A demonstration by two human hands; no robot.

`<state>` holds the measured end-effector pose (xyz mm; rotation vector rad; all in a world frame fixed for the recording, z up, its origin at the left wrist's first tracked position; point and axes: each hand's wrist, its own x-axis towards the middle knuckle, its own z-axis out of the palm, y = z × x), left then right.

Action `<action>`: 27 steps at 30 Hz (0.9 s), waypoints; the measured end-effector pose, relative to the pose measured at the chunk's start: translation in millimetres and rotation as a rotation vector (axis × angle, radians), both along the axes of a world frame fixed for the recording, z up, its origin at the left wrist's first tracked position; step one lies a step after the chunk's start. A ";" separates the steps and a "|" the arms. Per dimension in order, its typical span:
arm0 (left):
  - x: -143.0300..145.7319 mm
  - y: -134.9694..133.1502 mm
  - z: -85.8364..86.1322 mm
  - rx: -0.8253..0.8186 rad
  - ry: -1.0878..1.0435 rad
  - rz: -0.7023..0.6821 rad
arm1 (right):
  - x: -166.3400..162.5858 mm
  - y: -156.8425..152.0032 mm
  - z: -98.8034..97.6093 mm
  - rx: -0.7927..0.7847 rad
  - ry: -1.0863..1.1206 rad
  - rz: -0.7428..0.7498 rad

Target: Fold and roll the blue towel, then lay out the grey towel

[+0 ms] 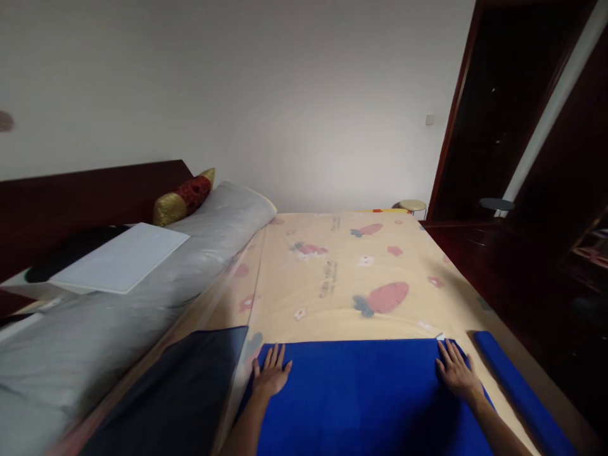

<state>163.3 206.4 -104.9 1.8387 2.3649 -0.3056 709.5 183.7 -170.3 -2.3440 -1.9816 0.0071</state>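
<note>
A bright blue cloth [361, 392] is spread flat on the bed, its far edge nearly straight. My left hand [272, 370] lies on its far left corner, palm down with fingers spread. At the far right corner, my right hand [456, 367] rests the same way, close to a small white tag [440, 337]. To the right lies a long, narrow blue roll or folded strip of cloth [517, 392], apart from my right hand. Left of the blue cloth, a dark navy cloth [175, 392] is laid out. The near part of the blue cloth runs out of view.
The bed has a cream sheet [332, 285] printed with carrots or strawberries. Along the left run a long grey bolster or rolled bedding [199, 266], a white board [123, 256] and a red-gold cushion [185, 197]. Two stools, one cream [412, 205], one dark [496, 204], stand beyond.
</note>
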 end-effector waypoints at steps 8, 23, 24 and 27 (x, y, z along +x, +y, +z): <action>184.7 -15.1 -20.5 0.226 -0.139 -0.476 | -164.6 6.9 26.9 0.006 0.165 0.381; 221.2 -27.5 -56.1 0.304 -0.346 -0.502 | -202.7 -6.4 6.8 -0.037 0.290 0.400; 223.4 -26.7 -55.9 0.284 -0.355 -0.496 | -205.1 -5.5 7.6 -0.050 0.287 0.398; 217.1 -22.4 -50.7 0.220 -0.382 -0.509 | -194.2 0.3 11.1 -0.093 0.303 0.461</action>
